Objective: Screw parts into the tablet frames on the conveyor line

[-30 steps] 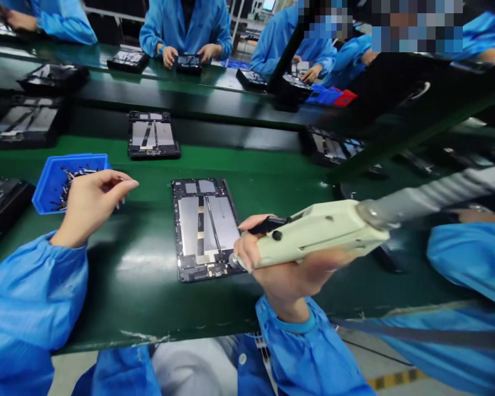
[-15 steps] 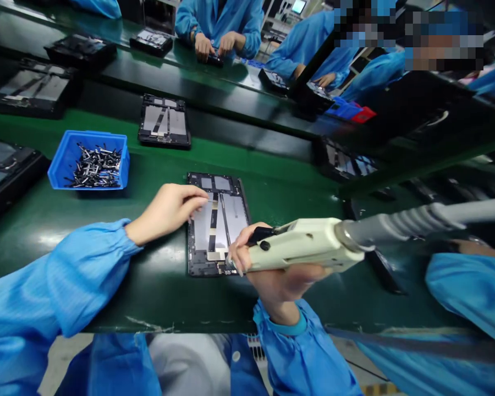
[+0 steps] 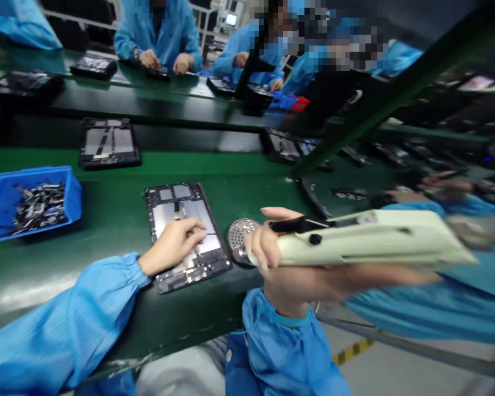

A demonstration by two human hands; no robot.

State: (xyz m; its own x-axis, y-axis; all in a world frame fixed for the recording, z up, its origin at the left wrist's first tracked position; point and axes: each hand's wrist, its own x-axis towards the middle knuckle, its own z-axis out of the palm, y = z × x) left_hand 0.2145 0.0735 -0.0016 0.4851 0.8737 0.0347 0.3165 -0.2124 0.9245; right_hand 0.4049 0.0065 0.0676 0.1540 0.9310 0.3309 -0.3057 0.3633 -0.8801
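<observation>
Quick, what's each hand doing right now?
Left hand: fingers curled, tips on the opened tablet; whether they pinch anything cannot be told.
Right hand: closed around the cream electric screwdriver.

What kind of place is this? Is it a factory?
Yes, most likely an electronics assembly line: opened tablets lie along a long green belt, people in blue coats work on them, and the right hand grips an electric screwdriver.
</observation>
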